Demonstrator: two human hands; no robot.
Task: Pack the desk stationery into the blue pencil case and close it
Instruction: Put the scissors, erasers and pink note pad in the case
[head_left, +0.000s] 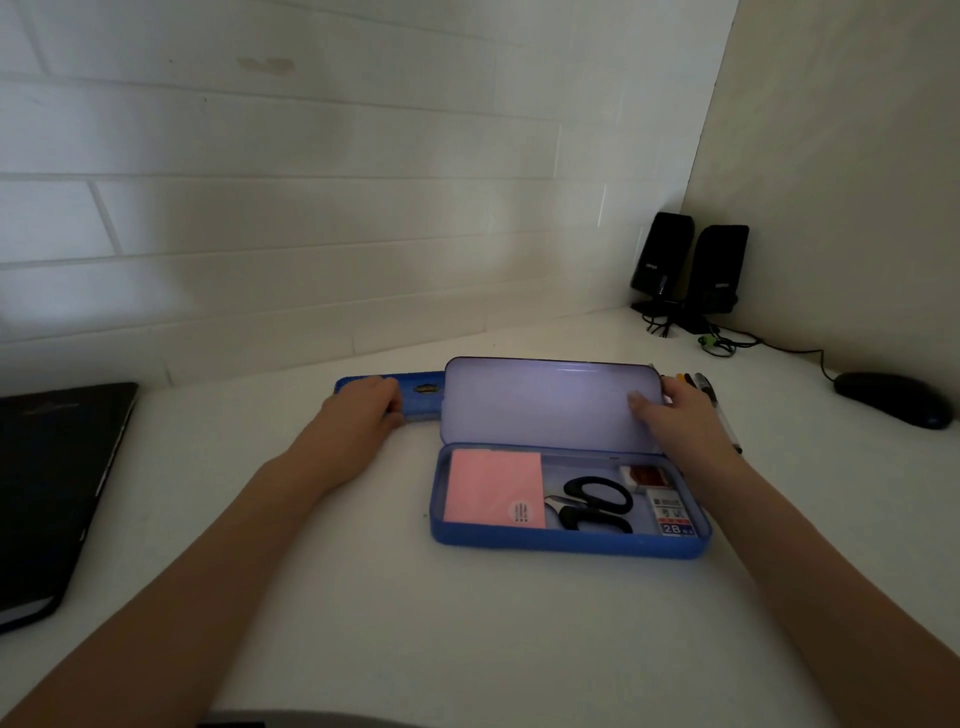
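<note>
From the head view, I have the blue pencil case (569, 540) sitting at centre on the bench (363, 597), its lid (550, 402) standing open toward 12 o'clock. I judge the packing partly done: a pink sticky-note pad (493, 488) lies in the left end, black scissors (595, 504) in the middle, and a small reddish item (644, 474) with a box marked 2B (671, 514) in the right end.

Still outside are a blue ruler-like box (415, 397) at 10 o'clock of the case and some pens (714, 402) at 2 o'clock, just beyond the lid. My left hand (363, 410) grips the near end of that blue box, fingers curled over it. My right hand (675, 415) holds the lid's right edge, thumb on the inner face. So those pieces and the closing remain.

The lid hides the blue box's right end and most of the pens, so I cannot count them. The reddish item's label is too blurred to read.
</note>
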